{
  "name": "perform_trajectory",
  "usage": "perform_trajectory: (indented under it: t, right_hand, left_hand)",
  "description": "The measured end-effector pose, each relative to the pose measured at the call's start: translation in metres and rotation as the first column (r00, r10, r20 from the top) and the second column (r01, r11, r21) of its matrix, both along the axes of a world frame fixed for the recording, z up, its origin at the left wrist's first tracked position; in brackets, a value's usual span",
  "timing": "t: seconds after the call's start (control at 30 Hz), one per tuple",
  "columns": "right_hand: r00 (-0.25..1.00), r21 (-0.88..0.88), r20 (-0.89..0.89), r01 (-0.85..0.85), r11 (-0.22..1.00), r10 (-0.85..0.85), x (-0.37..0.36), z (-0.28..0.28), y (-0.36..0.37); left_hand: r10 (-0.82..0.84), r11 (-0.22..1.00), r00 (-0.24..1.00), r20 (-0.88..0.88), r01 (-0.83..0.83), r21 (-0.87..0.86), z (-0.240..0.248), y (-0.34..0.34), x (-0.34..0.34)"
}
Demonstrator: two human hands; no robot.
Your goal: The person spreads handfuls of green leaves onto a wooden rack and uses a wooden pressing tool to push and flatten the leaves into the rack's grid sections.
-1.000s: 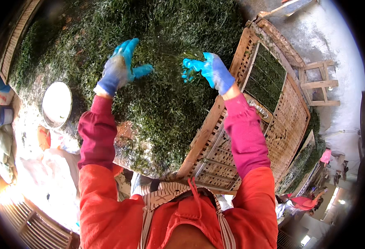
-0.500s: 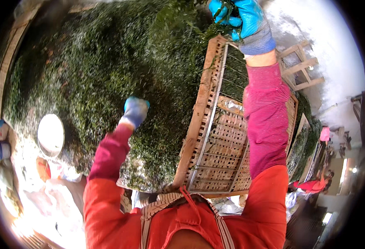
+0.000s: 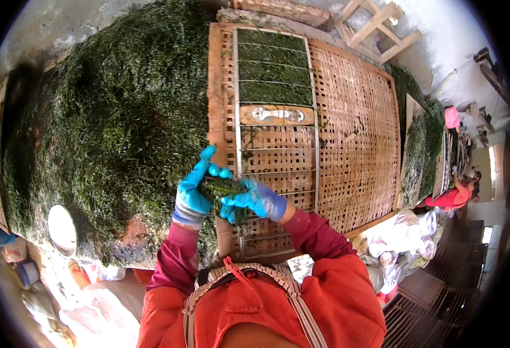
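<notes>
A dark green clump of seaweed (image 3: 217, 188) is held between my two hands at the near left edge of a woven slatted rack (image 3: 356, 116). My left hand (image 3: 194, 194), in a blue glove, cups its left side with one finger pointing up. My right hand (image 3: 259, 201), gloved alike, closes on its right end. Some strands hang below. A narrow metal frame (image 3: 317, 153) with crossbars lies on the rack. Its far cells hold flat layers of seaweed (image 3: 275, 66). Across the frame lies a wooden block (image 3: 278, 115) with a metal handle.
A large heap of loose seaweed (image 3: 121, 110) fills the left side. A round white container (image 3: 62, 231) stands at its near left edge. A wooden stand (image 3: 376, 29) is beyond the rack. Far right, another person in red (image 3: 455, 194) is by more racks.
My right hand has come down from the far end of the rack, and my left hand has moved right off the heap. Both now meet around the seaweed clump. The view has shifted right.
</notes>
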State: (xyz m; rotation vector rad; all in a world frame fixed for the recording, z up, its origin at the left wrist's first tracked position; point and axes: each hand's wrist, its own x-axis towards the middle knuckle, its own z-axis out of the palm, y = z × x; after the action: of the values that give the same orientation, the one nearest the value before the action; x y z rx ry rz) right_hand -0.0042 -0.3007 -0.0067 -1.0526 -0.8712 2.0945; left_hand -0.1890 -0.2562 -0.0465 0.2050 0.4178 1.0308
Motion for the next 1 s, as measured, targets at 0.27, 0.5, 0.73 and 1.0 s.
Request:
perform_trajectory:
  t: [0.27,0.5,0.73,1.0]
  right_hand:
    - [0.486,0.112,0.863,-0.447,0.887,0.136,0.137,0.015,0.118]
    - [0.158,-0.098,0.958,-0.607,0.789,0.241,0.190,0.011,0.137]
    - [0.433,0.224,0.899,-0.332,0.916,-0.062,0.338,0.032,0.093]
    - [0.274,0.484,0.733,-0.853,0.195,-0.623,0.204,-0.018,0.056]
  left_hand:
    - [0.159,0.967,0.869,-0.468,-0.041,0.252,0.025,0.110,0.038]
    - [0.532,0.821,-0.200,-0.823,0.358,0.444,0.023,0.096,0.108]
    - [0.742,0.559,-0.223,-0.632,0.726,0.401,-0.010,0.099,0.115]
    - [0.917,0.276,-0.179,-0.358,0.930,0.244,-0.018,0.043,0.133]
